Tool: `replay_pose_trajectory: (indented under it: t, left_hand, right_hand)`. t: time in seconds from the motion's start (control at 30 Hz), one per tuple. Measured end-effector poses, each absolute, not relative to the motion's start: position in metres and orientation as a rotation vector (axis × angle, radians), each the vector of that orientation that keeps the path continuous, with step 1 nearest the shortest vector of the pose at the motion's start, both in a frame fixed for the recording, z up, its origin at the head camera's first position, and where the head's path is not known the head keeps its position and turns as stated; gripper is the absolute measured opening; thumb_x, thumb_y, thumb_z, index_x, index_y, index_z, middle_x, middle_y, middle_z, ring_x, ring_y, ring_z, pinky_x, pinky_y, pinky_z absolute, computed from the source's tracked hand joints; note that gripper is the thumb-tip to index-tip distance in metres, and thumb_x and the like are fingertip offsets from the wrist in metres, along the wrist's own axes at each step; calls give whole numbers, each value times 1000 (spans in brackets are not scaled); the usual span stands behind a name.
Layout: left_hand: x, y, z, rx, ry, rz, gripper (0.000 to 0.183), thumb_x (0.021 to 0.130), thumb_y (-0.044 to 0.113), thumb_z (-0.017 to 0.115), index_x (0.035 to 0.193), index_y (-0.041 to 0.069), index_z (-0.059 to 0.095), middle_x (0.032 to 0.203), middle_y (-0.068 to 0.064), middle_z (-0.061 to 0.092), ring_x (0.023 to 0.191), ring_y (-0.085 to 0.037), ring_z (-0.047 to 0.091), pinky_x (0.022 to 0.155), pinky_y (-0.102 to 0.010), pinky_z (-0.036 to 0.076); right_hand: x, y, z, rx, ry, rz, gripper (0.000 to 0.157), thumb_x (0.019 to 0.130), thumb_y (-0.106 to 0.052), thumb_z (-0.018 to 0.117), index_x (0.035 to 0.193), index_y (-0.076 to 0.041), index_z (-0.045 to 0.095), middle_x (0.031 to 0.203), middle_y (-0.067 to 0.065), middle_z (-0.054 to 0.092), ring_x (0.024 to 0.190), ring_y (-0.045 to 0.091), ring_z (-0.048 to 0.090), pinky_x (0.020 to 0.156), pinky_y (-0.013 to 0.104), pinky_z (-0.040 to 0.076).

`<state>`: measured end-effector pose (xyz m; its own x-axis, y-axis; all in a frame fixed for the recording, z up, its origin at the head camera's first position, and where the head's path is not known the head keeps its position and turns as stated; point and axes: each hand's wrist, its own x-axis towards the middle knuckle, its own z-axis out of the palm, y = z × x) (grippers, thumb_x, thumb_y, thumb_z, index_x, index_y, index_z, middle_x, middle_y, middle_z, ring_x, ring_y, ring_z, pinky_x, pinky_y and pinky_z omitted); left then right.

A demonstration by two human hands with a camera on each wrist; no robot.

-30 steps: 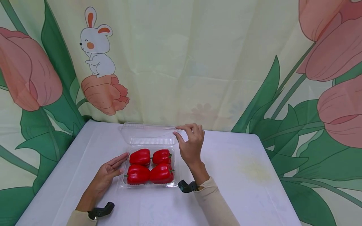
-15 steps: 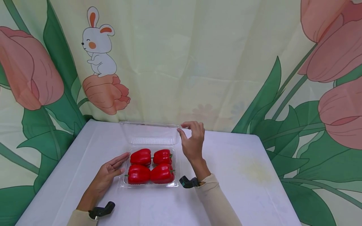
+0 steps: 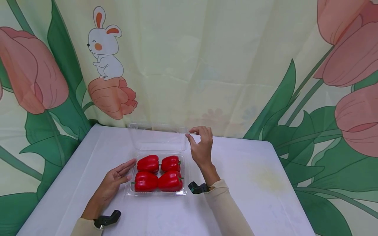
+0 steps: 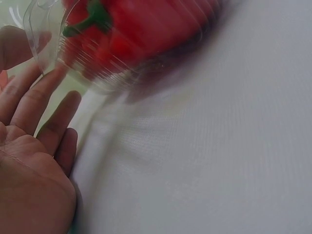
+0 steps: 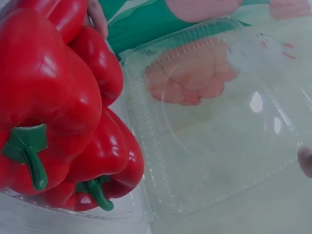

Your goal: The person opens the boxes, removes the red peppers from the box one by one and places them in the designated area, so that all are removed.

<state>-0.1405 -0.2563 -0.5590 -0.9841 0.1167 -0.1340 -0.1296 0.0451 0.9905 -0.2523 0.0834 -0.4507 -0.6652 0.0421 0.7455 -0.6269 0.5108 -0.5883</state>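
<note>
Several red bell peppers (image 3: 146,182) with green stems sit in a clear plastic clamshell container (image 3: 156,194); up close they show in the right wrist view. Its hinged clear lid (image 3: 159,136) stands tilted up behind the peppers. My left hand (image 3: 111,180) lies along the container's left side, palm inward, its outstretched fingertips at the rim. In the left wrist view that hand (image 4: 34,151) touches the clear plastic beside a pepper (image 4: 161,29). My right hand (image 3: 202,147) is at the lid's right corner, thumb and index finger bent with a gap between them. One fingertip (image 5: 305,161) shows just outside the lid's edge.
A white cloth covers the table (image 3: 251,203), with a faint yellowish stain (image 3: 267,177) to the right. Close behind the table hangs a curtain (image 3: 224,65) printed with tulips and a rabbit (image 3: 104,49). Black wrist cameras (image 3: 198,187) sit on both wrists.
The lid has risen a little and straightened out. Earlier my right thumb and index finger pinched its corner; they now sit slightly apart from it. My left hand stays at the rim.
</note>
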Motion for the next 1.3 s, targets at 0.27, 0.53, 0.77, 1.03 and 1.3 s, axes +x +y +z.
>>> replay_pose_trajectory:
  t: [0.27,0.53,0.77,1.03,1.3]
  left_hand:
    - [-140,-256,-557,-2,2131,2064,74,100,18,74,165,13,39,173,-9,37,131,22,49,103,-11,49]
    - [-141,-256,-559,-8,2135,2068,75,99,19,75,165,13,39,173,-9,37,131,22,49,103,-12,50]
    - [-141,-256,-560,-4,2116,2083,75,99,20,75,165,13,39,173,-9,37,131,22,49,104,-12,50]
    - [-141,-256,-561,-2,2106,2085,74,101,21,74,165,15,39,173,-9,35,131,23,49,105,-11,49]
    - [-141,-257,-561,13,2107,2079,73,101,22,73,166,16,39,174,-10,34,131,23,48,105,-11,48]
  right_hand:
    - [-261,85,-461,483,-2054,1258,18,88,-5,86,101,-9,75,98,6,73,97,26,58,83,49,51]
    - [-267,86,-464,493,-2106,1281,18,89,-6,85,103,-8,74,100,8,72,98,27,59,83,53,53]
    - [-275,88,-471,507,-2154,1303,17,89,-3,85,102,-9,75,99,9,73,96,33,61,81,51,52]
    - [-278,90,-479,464,-2302,1310,23,88,-1,84,106,-11,75,103,8,75,100,37,63,84,36,48]
    - [-280,90,-488,429,-2409,1262,25,87,0,85,107,-14,78,108,8,75,101,29,64,87,40,49]
